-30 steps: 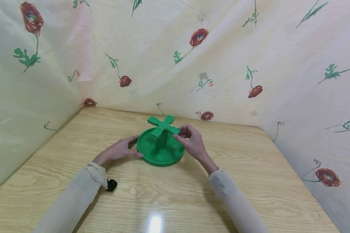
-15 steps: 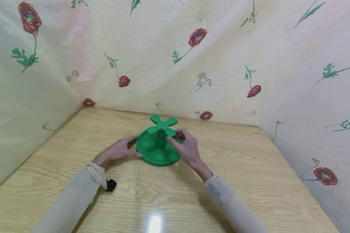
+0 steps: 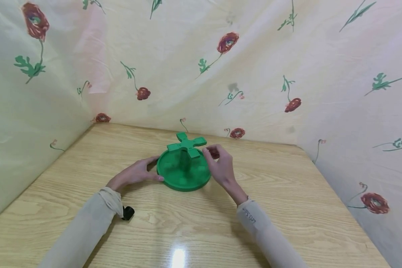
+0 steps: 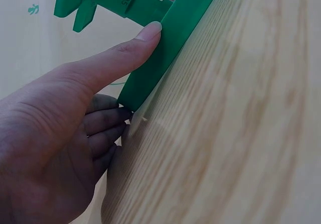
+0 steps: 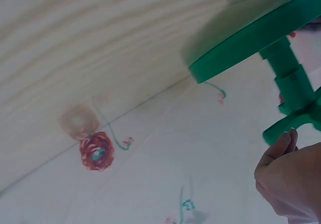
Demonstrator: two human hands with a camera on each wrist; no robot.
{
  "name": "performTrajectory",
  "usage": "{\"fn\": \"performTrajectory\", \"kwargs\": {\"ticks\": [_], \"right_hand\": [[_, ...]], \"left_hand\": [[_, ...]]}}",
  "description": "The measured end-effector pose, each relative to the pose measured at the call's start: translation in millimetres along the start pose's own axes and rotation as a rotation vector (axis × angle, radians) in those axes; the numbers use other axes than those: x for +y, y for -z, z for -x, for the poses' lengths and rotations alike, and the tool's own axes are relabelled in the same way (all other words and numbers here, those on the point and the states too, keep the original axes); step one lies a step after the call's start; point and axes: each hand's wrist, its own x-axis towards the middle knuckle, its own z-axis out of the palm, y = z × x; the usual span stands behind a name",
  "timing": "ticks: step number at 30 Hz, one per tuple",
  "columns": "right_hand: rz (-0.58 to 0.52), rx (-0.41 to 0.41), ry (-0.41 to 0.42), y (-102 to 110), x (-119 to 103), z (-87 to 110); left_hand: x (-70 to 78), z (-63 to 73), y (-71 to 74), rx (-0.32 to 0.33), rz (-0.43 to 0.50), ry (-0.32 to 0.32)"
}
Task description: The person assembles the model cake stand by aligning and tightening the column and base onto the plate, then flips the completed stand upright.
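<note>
A green round stand (image 3: pixel 183 185) has a shallow tray base, a central post, and a four-armed top (image 3: pixel 187 144) with small marks on its arms. My left hand (image 3: pixel 140 172) holds the left side of the base, thumb (image 4: pixel 135 48) on the rim, other fingers around the far side. To the right of the top is my right hand (image 3: pixel 221 163), fingers loosely bent. In the right wrist view, its fingertips (image 5: pixel 288 136) are at the end of one arm; whether they touch it, I cannot tell. The base sits on the table.
A wood-grain table (image 3: pixel 174 227) lies under everything. Behind it hangs a pale sheet (image 3: pixel 174 67) printed with flowers, with more sheeting at both sides. A small black object (image 3: pixel 128 213) is at my left sleeve.
The four-armed top has turned clockwise as seen from above. My right hand went left with the turn, then back right. The left hand and the base have stayed in place.
</note>
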Motion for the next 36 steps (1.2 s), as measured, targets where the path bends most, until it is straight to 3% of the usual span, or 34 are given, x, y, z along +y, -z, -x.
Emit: {"fn": "performTrajectory", "kwargs": {"ticks": [6,20,36], "right_hand": [[-0.003,-0.038,-0.047,6,17,-15.8],[-0.035,-0.315,-0.046,4,30,-30.2],[-0.096,-0.251,-0.052,9,32,-26.5]], "left_hand": [[0.9,0.9,0.8,-0.005,0.011,0.005],[-0.3,0.6,0.1,0.001,-0.012,-0.004],[1.4,0.4,-0.1,-0.005,0.004,-0.002]]}}
